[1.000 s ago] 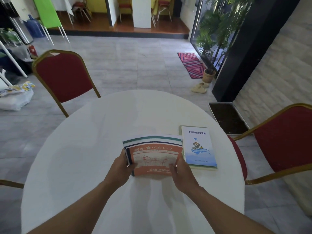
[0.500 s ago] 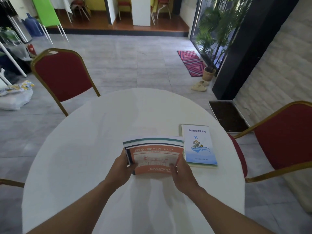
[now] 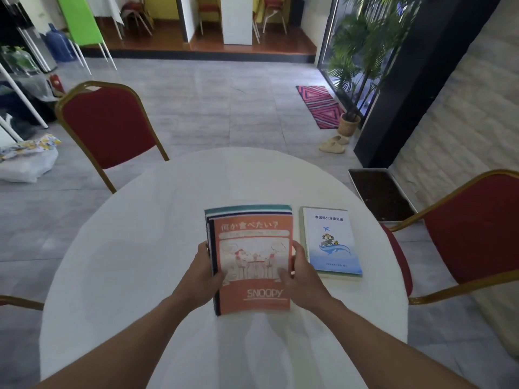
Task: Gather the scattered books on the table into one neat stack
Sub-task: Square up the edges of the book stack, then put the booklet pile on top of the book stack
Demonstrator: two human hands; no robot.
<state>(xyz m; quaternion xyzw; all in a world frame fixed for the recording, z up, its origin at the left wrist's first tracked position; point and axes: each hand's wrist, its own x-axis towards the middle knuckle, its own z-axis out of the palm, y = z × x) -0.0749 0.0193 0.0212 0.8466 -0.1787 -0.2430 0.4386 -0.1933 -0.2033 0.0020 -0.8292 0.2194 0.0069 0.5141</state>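
Stack (image 3: 251,259) now tilted up toward the camera, orange cover showing full height rather than foreshortened; gripped at both long edges by left hand (image 3: 202,272) and right hand (image 3: 302,272), near the table (image 3: 134,248) front edge; edges probably being squared; blue book (image 3: 331,242) just beside, toward the right edge, not yet added.

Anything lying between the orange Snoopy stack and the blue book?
Only the right hand gripping the orange Snoopy stack; farther up, bare tablecloth separates it from the blue book, head view.
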